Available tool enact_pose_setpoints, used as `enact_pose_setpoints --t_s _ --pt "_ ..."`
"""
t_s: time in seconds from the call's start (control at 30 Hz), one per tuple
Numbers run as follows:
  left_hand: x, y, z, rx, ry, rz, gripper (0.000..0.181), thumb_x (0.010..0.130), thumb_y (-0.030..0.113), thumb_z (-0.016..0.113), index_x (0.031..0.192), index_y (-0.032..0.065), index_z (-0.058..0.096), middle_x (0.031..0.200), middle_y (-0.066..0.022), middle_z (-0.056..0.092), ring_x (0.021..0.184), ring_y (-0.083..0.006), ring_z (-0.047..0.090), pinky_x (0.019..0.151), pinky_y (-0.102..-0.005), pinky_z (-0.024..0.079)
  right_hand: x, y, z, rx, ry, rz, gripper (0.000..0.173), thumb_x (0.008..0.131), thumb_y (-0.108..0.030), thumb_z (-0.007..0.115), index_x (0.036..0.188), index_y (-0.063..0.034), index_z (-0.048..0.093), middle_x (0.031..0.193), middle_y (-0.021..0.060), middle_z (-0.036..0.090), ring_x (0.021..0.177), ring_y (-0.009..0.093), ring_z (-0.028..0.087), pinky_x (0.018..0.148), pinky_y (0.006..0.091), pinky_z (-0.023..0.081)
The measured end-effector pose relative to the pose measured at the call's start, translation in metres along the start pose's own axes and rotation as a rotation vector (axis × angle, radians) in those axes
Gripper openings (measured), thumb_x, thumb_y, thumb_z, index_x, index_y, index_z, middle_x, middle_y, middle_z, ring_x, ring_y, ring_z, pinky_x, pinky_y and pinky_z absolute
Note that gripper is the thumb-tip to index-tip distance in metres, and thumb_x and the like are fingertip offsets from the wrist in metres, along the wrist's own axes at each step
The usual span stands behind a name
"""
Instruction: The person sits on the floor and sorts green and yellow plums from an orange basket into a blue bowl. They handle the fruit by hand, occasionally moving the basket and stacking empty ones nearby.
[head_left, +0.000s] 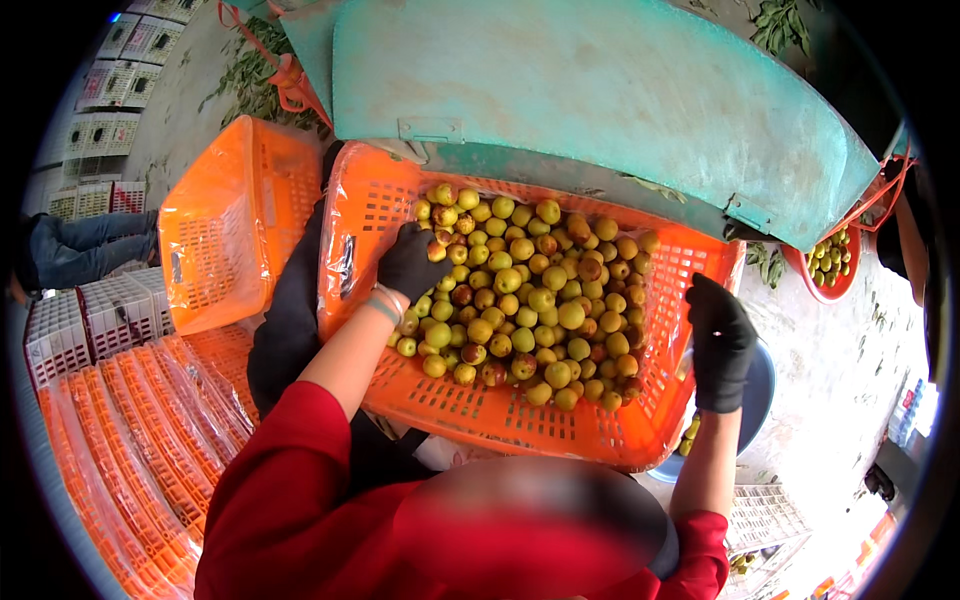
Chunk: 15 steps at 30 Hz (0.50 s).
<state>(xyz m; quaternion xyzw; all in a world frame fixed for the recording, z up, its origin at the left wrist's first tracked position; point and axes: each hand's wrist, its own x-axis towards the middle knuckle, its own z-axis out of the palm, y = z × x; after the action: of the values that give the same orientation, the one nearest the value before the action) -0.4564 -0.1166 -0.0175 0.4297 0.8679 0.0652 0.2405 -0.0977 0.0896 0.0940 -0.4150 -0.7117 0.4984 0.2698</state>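
A large orange plastic basket (480, 424), lined with clear film, lies before me with a heap of green and brown jujubes (540, 300) in it. My left hand (412, 264), in a black glove, is at the heap's left edge. Its thumb and fingers close around a reddish-yellow jujube (436, 250). Beyond the basket's right side hangs my right hand (721, 345), also black-gloved, its fingers bent. It is above a blue basin (757, 397) and apart from the heap. Whether anything is inside its curled fingers is hidden.
A green metal panel (570, 82) overhangs the basket's far edge. To the left are another orange basket (217, 240), stacked orange crates (150, 450) and white crates (97, 315). A red basin (855, 277) of fruit stands right. A person's jeans-clad legs (97, 236) show far left.
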Motion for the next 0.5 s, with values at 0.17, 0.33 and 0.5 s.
enact_pose_setpoints --t_s 0.17,0.33,0.5 --pt "0.012 0.008 0.019 0.034 -0.524 -0.167 0.074 0.073 0.052 0.069 0.127 0.0037 0.053 0.124 -0.0237 0.053 0.111 -0.0318 0.055 0.093 -0.0411 0.045 0.007 -0.005 0.051 -0.225 -0.231 0.011 0.020 0.084 -0.009 0.066 0.104 -0.0068 0.067 0.087 0.0108 0.069 0.078 0.018 0.067 0.070 0.0295 0.052" --pt "0.014 -0.037 0.016 -0.802 -0.555 -0.238 0.052 0.085 0.043 0.059 0.120 0.0052 0.055 0.109 -0.0125 0.059 0.102 -0.0256 0.059 0.084 -0.0369 0.050 -0.004 0.020 0.079 -0.364 -0.564 -0.033 0.026 0.084 -0.024 0.066 0.106 -0.0110 0.066 0.089 0.0142 0.068 0.078 0.032 0.065 0.068 0.0383 0.052" --pt "0.043 -0.046 0.021 -0.965 -0.004 0.163 0.040 0.091 0.036 0.054 0.116 0.0055 0.051 0.099 -0.0074 0.059 0.093 -0.0222 0.060 0.076 -0.0336 0.051 -0.017 0.028 0.082 -0.369 -0.685 0.111 0.030 0.084 -0.024 0.065 0.111 -0.0115 0.064 0.090 0.0143 0.068 0.081 0.032 0.066 0.071 0.0383 0.052"
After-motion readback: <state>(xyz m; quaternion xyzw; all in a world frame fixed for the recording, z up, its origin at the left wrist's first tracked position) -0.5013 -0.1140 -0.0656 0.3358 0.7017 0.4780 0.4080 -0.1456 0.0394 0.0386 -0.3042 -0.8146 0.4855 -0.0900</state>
